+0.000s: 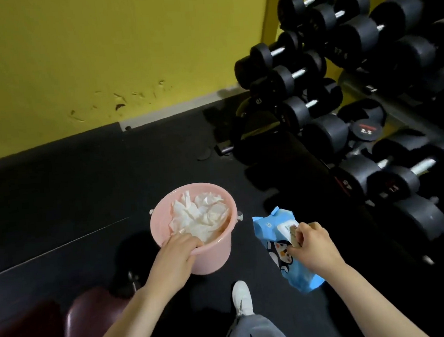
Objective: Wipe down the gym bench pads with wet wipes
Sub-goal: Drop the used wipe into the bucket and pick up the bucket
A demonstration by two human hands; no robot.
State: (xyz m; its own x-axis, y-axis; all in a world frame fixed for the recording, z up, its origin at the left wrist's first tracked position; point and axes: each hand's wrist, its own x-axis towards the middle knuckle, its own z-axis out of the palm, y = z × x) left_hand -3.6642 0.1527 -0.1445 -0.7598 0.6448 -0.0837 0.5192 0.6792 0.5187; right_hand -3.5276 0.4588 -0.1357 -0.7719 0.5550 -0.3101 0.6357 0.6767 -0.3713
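Your left hand (176, 254) reaches into the pink bucket (166, 223), which stands on the dark floor (58, 194). Its fingers go over the near rim and touch the crumpled white wipes (200, 215) inside; you cannot tell if they pinch one or only rest on it. Your right hand (313, 246) holds the blue pack of wet wipes (273, 233) just right of the bucket, with thumb and fingers pinching the flap at its opening. The dark red bench pads (92, 319) are at the lower left, near your left forearm. Black dumbbells (351, 35) lie on a rack at the right, by the yellow wall (99, 45). Your white shoe (242, 297) is between your arms.
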